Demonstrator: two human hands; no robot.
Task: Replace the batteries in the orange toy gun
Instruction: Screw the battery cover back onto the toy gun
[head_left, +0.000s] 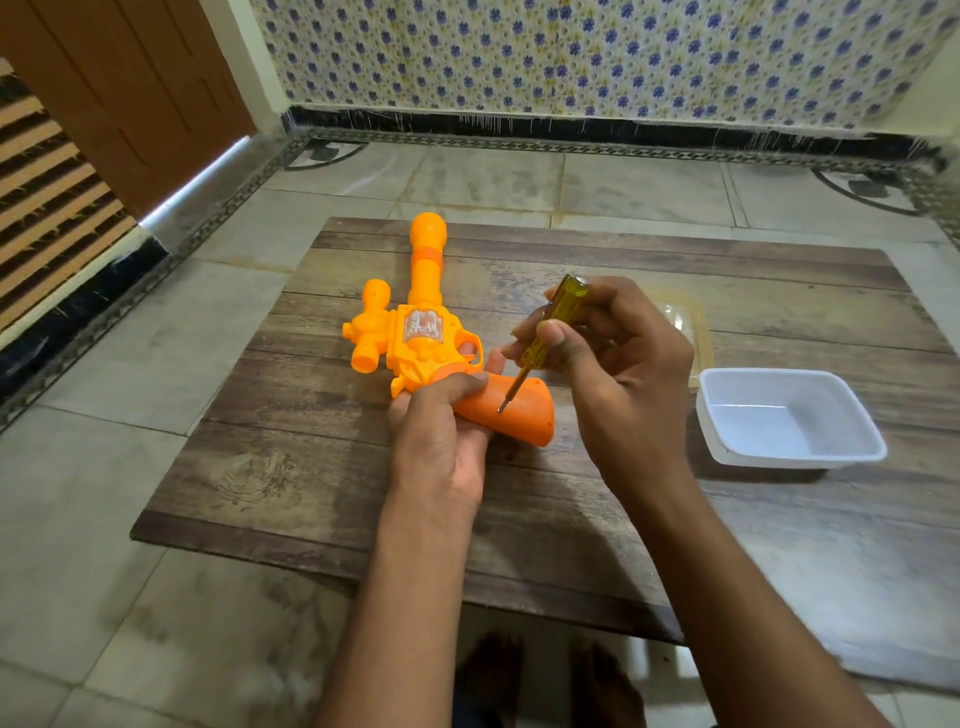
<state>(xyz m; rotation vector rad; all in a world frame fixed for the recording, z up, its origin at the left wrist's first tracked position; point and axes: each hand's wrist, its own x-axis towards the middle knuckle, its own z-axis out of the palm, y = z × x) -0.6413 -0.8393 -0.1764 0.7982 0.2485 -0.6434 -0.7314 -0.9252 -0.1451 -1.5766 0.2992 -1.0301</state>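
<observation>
On the table (322, 467), left hand (441, 436) fingers clamped the toy gun (415, 338) grip steady; right hand (618, 364) fingers pinched the screwdriver (545, 332), tip seated on the cover screw.

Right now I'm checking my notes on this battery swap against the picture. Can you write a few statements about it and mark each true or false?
1. The right hand holds a yellow screwdriver. True.
2. The screwdriver tip rests on the gun's barrel. False: it is on the grip of the orange toy gun.
3. The left hand steadies the gun at the grip. True.
4. The white tray holds batteries. False: it looks empty.
5. The gun lies on the wooden board. True.
</observation>
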